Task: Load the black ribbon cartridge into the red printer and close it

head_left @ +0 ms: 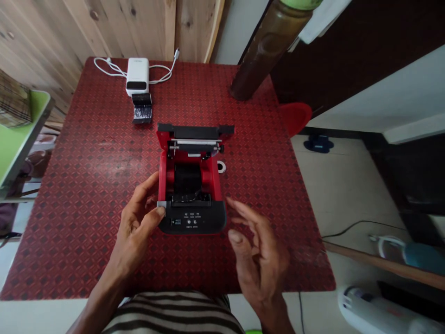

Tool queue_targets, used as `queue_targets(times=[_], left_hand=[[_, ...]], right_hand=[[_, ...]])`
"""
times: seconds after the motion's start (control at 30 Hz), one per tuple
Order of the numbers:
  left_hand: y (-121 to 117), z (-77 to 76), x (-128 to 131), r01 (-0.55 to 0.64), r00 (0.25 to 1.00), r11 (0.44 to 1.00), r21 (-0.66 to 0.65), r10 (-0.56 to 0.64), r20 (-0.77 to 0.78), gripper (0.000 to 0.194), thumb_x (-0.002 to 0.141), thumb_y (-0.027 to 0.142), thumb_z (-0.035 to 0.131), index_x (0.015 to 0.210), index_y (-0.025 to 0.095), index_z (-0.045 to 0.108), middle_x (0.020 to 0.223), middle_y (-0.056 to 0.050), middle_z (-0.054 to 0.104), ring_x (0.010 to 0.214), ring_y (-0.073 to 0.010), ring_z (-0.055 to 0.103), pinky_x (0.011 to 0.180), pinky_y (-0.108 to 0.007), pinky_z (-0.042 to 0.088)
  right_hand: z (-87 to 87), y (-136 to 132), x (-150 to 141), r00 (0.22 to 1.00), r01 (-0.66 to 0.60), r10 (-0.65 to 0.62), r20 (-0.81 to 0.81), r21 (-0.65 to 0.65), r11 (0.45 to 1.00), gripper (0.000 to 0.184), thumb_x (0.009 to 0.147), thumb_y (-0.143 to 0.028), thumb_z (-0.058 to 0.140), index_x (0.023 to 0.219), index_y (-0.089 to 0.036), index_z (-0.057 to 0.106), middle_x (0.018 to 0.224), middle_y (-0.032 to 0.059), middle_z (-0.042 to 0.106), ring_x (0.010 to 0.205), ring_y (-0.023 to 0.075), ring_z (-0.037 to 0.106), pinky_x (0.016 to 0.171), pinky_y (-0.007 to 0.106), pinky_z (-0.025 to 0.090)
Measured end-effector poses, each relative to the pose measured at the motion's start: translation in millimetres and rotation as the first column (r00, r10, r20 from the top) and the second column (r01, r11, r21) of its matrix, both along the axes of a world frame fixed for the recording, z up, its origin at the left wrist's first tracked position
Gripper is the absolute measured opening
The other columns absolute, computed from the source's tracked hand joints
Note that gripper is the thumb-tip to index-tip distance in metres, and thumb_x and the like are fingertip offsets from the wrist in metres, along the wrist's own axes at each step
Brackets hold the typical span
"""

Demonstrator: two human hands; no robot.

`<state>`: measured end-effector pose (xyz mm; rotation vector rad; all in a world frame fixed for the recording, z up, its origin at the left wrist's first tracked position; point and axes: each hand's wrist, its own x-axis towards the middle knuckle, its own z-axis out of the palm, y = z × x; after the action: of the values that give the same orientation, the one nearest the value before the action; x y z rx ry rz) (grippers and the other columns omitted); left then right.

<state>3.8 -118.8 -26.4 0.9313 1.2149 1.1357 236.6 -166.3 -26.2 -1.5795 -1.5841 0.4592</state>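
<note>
A red and black label printer (193, 215) sits on the table with its lid (196, 134) raised. Inside its bay lies a black roll (187, 178), and a roller runs across the underside of the lid. My left hand (137, 222) grips the printer's left side, thumb on the grey front corner and fingers along the side wall. Just off the printer's right front corner is my right hand (257, 250), holding nothing, with fingers and thumb apart. A small white ring with a dark centre (221, 167) lies against the printer's right side.
On the red patterned table (104, 185), a white power bank-like device (137, 74) with a white cable stands at the back left, a black printed strip (142, 111) before it. A tall brown bottle (267, 51) with a green lid stands back right. A red stool (295, 116) adjoins the right edge.
</note>
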Motion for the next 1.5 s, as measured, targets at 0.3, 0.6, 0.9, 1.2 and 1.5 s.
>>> queue_targets(times=[0.3, 0.6, 0.9, 1.2, 1.5], left_hand=[[2, -23.6, -12, 0.072, 0.997, 0.978, 0.195, -0.064, -0.051, 0.062, 0.106, 0.051, 0.075, 0.166, 0.037, 0.065, 0.166, -0.007, 0.065, 0.154, -0.0381, 0.061, 0.116, -0.049, 0.060], [-1, -22.3, -15, 0.108, 0.992, 0.983, 0.149, -0.097, -0.081, 0.060, 0.110, 0.055, 0.070, 0.166, 0.036, 0.063, 0.162, -0.008, 0.065, 0.144, -0.0352, 0.064, 0.122, -0.053, 0.051], [-3, -18.3, -16, 0.105, 0.993, 0.988, 0.115, -0.097, -0.072, 0.059, 0.111, 0.053, 0.067, 0.167, 0.033, 0.062, 0.164, -0.010, 0.066, 0.149, -0.0374, 0.062, 0.126, -0.055, 0.049], [-1, -14.7, -15, 0.097, 0.995, 0.990, 0.103, -0.093, -0.042, 0.058, 0.110, 0.055, 0.069, 0.163, 0.030, 0.065, 0.159, -0.011, 0.069, 0.142, -0.0362, 0.067, 0.121, -0.053, 0.051], [-2, -13.2, -15, 0.079, 0.997, 0.995, 0.067, -0.077, -0.022, 0.056, 0.109, 0.055, 0.071, 0.161, 0.031, 0.067, 0.155, -0.010, 0.071, 0.133, -0.0346, 0.071, 0.114, -0.050, 0.055]], right_hand=[[40.8, 104, -30, 0.776, -0.441, 0.344, 0.529, 0.065, 0.895, 0.033, 0.112, 0.000, 0.054, 0.132, -0.011, 0.077, 0.129, 0.0162, 0.087, 0.117, 0.0311, 0.084, 0.107, 0.051, 0.068], [45.3, 96, -36, 0.866, -0.396, 0.371, 0.337, 0.006, 0.918, 0.027, 0.121, -0.025, 0.053, 0.134, -0.016, 0.074, 0.115, 0.0118, 0.088, 0.103, 0.0265, 0.084, 0.095, 0.043, 0.065], [46.0, 111, -34, 0.789, -0.366, 0.426, 0.443, -0.219, 0.905, 0.018, 0.111, -0.017, 0.066, 0.116, -0.026, 0.081, 0.104, 0.0044, 0.090, 0.084, 0.0230, 0.085, 0.077, 0.035, 0.063], [56.8, 144, -64, 0.483, -0.276, 0.604, 0.634, -0.544, 0.792, 0.023, 0.103, -0.005, 0.065, 0.103, -0.020, 0.083, 0.088, 0.0132, 0.086, 0.077, 0.0317, 0.084, 0.068, 0.040, 0.061], [63.9, 104, -37, 0.720, -0.326, 0.306, 0.623, -0.085, 0.942, 0.009, 0.106, -0.022, 0.074, 0.109, -0.025, 0.082, 0.079, 0.0023, 0.080, 0.061, 0.0195, 0.070, 0.055, 0.034, 0.041]])
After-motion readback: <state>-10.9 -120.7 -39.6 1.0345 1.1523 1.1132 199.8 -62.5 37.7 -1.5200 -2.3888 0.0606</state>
